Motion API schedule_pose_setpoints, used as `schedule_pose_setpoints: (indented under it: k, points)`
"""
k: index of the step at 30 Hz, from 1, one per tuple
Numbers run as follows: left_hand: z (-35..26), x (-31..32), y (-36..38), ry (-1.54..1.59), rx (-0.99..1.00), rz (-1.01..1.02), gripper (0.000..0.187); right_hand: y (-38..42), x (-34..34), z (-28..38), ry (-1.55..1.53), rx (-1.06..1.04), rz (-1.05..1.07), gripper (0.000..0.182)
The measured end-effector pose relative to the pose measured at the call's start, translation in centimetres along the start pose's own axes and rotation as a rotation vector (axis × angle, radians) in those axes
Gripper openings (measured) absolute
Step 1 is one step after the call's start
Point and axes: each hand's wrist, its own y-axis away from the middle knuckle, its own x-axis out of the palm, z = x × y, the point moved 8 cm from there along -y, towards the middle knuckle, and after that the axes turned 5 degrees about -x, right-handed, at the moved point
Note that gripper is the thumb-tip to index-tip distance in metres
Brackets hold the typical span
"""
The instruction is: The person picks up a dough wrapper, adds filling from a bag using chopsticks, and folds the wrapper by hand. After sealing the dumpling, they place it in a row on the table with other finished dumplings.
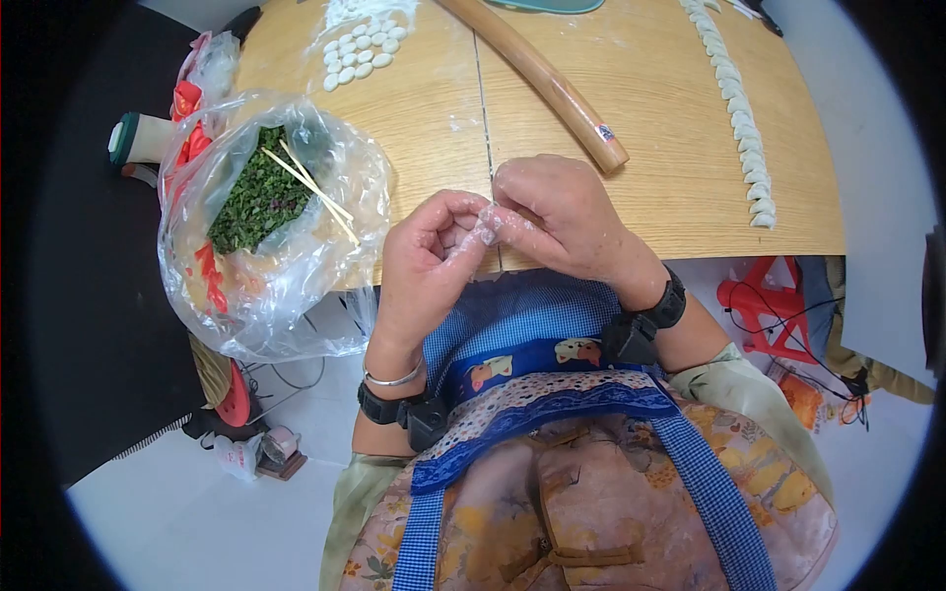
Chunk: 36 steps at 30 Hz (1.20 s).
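Note:
My left hand (pixel 439 244) and my right hand (pixel 560 215) meet above the table's near edge, their floury thumbs and fingertips pinched together. Whatever lies between them is hidden by the fingers. To the left stands a clear plastic bag (pixel 340 163) folded open around chopped green filling (pixel 261 202), with a pair of chopsticks (pixel 313 187) resting across it. Beyond my right hand a wooden rolling pin (pixel 552 89) lies at a slant. Several small dough pieces (pixel 363 56) sit in floured rows at the upper left. A long line of folded dumplings (pixel 744 128) runs along the right side.
The wooden table (pixel 650 84) has a seam down its middle and loose flour (pixel 370 10) at the back. Part of a green tray (pixel 552 4) shows at the far edge. A red stool (pixel 769 305) and cables stand below right; red packaging (pixel 187 103) lies left.

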Motion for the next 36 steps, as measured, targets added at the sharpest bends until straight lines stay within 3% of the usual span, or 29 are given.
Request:
schedule_pose_setpoints:
  k: [12,15,17,23,36]
  points:
    - [-0.6,0.7,0.2,0.033,-0.018,0.038,0.021,0.2,0.5,-0.1,-0.063,-0.054,0.01,0.019]
    - [-0.4,0.8,0.1,0.041,-0.05,0.035,0.019,0.3,0.4,-0.5,-0.122,0.015,0.014,0.025]
    - [-0.2,1.2,0.2,0.139,-0.107,0.078,0.018,0.6,0.1,-1.7,-0.398,0.239,-0.009,0.032]
    - [0.2,1.9,0.0,0.243,-0.12,0.129,0.02,0.8,0.4,-1.9,-0.532,0.238,0.001,0.036]
    - [0.7,1.4,0.0,0.206,-0.154,0.092,0.019,0.7,0.6,-1.6,-0.358,0.149,0.03,0.032]
